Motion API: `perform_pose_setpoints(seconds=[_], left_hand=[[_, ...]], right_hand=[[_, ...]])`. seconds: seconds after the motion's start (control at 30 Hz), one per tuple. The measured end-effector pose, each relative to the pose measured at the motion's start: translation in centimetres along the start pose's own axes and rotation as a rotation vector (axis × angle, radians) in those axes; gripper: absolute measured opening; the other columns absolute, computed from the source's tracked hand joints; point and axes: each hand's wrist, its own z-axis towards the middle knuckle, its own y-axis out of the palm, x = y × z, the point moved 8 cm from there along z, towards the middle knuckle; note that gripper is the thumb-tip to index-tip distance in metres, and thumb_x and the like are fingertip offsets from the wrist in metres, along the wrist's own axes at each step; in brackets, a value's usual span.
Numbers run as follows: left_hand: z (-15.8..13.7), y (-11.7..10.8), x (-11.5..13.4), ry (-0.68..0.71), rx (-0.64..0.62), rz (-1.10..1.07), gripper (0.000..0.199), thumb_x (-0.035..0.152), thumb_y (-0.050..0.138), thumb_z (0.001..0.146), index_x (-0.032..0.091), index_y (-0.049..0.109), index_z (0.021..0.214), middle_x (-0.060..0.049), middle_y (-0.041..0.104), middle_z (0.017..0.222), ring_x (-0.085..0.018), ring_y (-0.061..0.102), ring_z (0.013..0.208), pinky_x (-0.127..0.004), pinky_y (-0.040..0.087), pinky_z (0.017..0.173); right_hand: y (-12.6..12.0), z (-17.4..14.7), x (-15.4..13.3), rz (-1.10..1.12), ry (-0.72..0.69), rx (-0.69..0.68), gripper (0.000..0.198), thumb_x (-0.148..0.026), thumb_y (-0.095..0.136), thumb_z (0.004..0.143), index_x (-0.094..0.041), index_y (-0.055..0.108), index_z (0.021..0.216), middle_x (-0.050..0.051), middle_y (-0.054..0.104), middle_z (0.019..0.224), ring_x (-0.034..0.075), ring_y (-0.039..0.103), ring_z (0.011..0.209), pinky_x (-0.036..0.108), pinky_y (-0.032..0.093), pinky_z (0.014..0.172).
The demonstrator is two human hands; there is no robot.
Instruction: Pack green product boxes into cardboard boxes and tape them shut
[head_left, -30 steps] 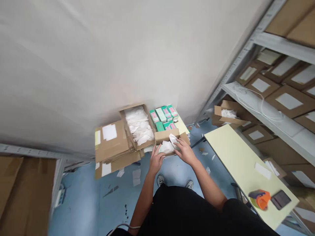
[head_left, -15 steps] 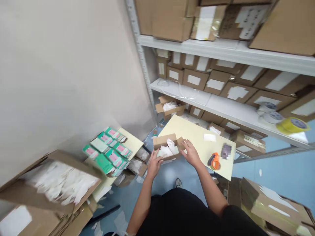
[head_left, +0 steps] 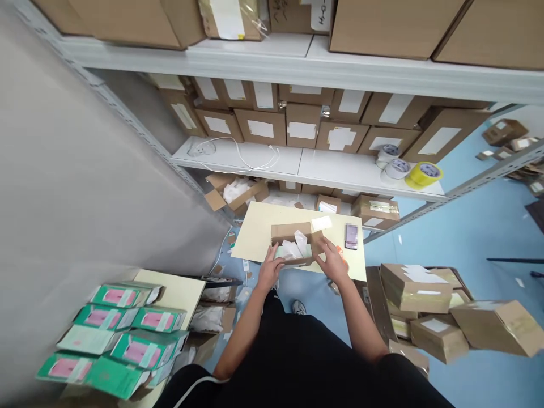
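A small open cardboard box is between my hands, at the near edge of the cream table. Crumpled white paper fills it, with something pale green underneath. My left hand grips the box's left end, thumb along the near side. At the right end, my right hand holds the raised side flap. Partly hidden behind that hand is an orange tape dispenser. A white paper slip and a pixelated, phone-shaped object lie farther back on the table.
Shelves with labelled cartons rise beyond the table, holding tape rolls and a white cable. Green-and-pink packages cover a side table at left. Taped cartons are piled at right. An open carton stands behind the table.
My view has swung to the right, bringing the carton pile and the floor at right into sight. Both hands stay on the box, which now sits over the table's near edge.
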Motion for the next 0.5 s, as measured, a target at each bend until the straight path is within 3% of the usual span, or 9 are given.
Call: perform_pose_setpoints(seconds=[0.17, 0.27, 0.4, 0.5], left_hand=[[6.4, 2.9, -3.6, 0.053, -0.138, -0.045, 0.029, 0.022, 0.053, 0.101, 0.021, 0.079, 0.114, 0.0, 0.014, 0.178, -0.034, 0.012, 0.164, -0.054, 0.034, 0.127], [9.4, 4.7, -6.6, -0.033, -0.216, 0.013, 0.032, 0.017, 0.06, 0.096, 0.026, 0.079, 0.12, 0.002, 0.014, 0.178, -0.037, 0.017, 0.162, -0.057, 0.036, 0.126], [10.5, 5.5, -10.2, -0.099, -0.291, 0.062, 0.046, 0.012, 0.067, 0.088, 0.029, 0.075, 0.13, 0.003, 0.018, 0.177, -0.038, 0.029, 0.158, -0.052, 0.039, 0.125], [9.9, 5.0, -11.9, -0.103, -0.282, 0.017, 0.071, 0.015, 0.069, 0.088, 0.03, 0.053, 0.155, -0.002, 0.011, 0.179, -0.035, 0.036, 0.155, -0.045, 0.048, 0.117]], right_hand=[[0.5, 1.0, 1.6, -0.072, 0.159, -0.001, 0.051, -0.035, 0.059, 0.098, -0.022, 0.058, 0.148, 0.016, 0.051, 0.157, 0.033, 0.05, 0.145, 0.054, 0.047, 0.117], [1.4, 1.7, 1.8, -0.108, 0.246, -0.019, 0.052, -0.035, 0.061, 0.097, -0.023, 0.059, 0.147, 0.015, 0.05, 0.159, 0.034, 0.048, 0.146, 0.054, 0.047, 0.116], [3.6, 2.4, 3.2, -0.089, 0.388, -0.008, 0.059, -0.034, 0.062, 0.095, -0.025, 0.053, 0.153, 0.014, 0.051, 0.159, 0.033, 0.05, 0.146, 0.053, 0.047, 0.116], [6.2, 2.3, 5.5, 0.004, 0.542, 0.01, 0.071, -0.034, 0.066, 0.091, -0.023, 0.046, 0.158, 0.014, 0.056, 0.154, 0.032, 0.054, 0.142, 0.051, 0.047, 0.117]])
